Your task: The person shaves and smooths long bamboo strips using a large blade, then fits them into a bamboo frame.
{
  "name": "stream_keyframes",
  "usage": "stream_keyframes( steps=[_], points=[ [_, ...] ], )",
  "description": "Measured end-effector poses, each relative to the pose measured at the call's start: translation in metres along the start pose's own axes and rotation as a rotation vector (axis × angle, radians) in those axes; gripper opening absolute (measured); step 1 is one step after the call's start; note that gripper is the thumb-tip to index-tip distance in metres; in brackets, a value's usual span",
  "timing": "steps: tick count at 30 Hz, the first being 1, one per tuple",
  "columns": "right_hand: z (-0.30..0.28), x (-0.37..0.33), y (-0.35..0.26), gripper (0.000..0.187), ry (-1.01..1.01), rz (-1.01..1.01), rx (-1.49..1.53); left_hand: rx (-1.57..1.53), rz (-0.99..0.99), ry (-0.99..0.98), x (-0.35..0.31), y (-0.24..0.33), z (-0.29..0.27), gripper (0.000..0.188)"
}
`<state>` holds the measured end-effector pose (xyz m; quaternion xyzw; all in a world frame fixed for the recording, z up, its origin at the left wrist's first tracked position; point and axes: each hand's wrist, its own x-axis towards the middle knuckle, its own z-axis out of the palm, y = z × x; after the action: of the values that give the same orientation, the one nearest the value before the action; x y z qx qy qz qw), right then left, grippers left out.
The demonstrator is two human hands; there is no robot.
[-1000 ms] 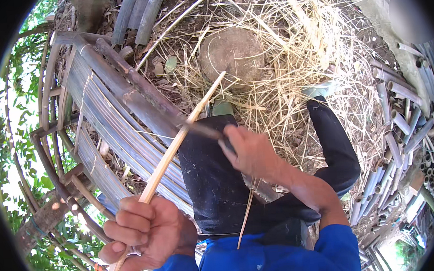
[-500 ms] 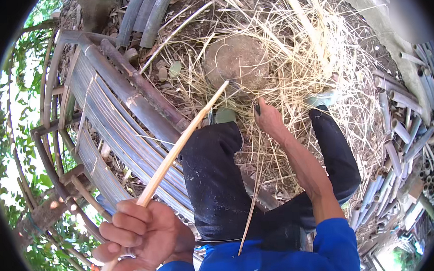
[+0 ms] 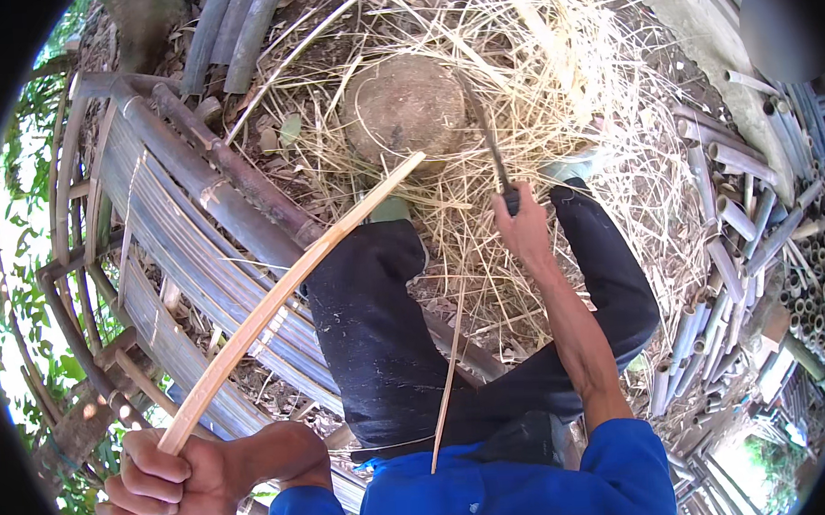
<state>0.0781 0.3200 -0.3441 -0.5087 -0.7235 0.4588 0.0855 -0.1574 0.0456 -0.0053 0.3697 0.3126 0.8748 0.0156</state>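
My left hand (image 3: 193, 485), low at the left, is closed around a long pale bamboo strip (image 3: 279, 291). The strip slants up and right across my left knee, its tip in front of the round wooden block (image 3: 403, 104). In my right hand (image 3: 525, 231), between my knees, is the dark handle of a long-bladed knife (image 3: 490, 137). Its narrow dark blade points away from me, along the block's right side and apart from the strip. A thin bamboo sliver (image 3: 449, 386) lies over my lap.
Pale bamboo shavings (image 3: 562, 91) cover the ground around the block. A slatted bamboo bench (image 3: 198, 259) stands along my left side. Cut bamboo poles (image 3: 224, 39) lie at the far left, and stacked bamboo pieces (image 3: 737, 212) lie on the right, beside a concrete edge (image 3: 709, 46).
My left hand has moved left and down with the bamboo strip. My right hand has swung the knife, so its blade now points up beside the block. The view has shifted slightly.
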Motion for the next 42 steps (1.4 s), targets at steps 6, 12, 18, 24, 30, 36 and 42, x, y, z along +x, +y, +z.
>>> stream_keyframes(
  steps=[6,12,18,24,30,36,42],
  points=[
    [0.029,0.010,-0.024,0.034,-0.131,-0.213,-0.176,-0.059,0.033,0.047,-0.002,-0.025,0.004,0.058],
    [0.061,0.049,-0.021,0.034,-0.147,-0.300,-0.220,0.010,0.048,0.053,-0.006,-0.053,-0.008,0.060],
    [0.074,0.074,-0.020,0.034,-0.186,-0.192,-0.116,0.059,0.058,0.078,-0.004,-0.078,-0.009,0.056],
    [0.080,0.081,-0.045,0.034,-0.123,-0.315,-0.125,0.034,0.080,0.149,-0.002,-0.087,-0.006,0.039],
    [0.086,0.095,-0.034,0.035,-0.208,-0.182,-0.282,-0.015,0.125,0.159,0.004,-0.085,-0.011,0.027],
    [0.080,0.073,-0.073,0.037,-0.088,-0.543,0.038,-0.030,0.132,0.161,0.002,-0.080,-0.018,0.025],
    [0.076,0.095,-0.032,0.043,-0.285,-0.042,-0.354,0.082,0.110,-0.003,0.000,-0.103,-0.001,0.055]
  ],
)
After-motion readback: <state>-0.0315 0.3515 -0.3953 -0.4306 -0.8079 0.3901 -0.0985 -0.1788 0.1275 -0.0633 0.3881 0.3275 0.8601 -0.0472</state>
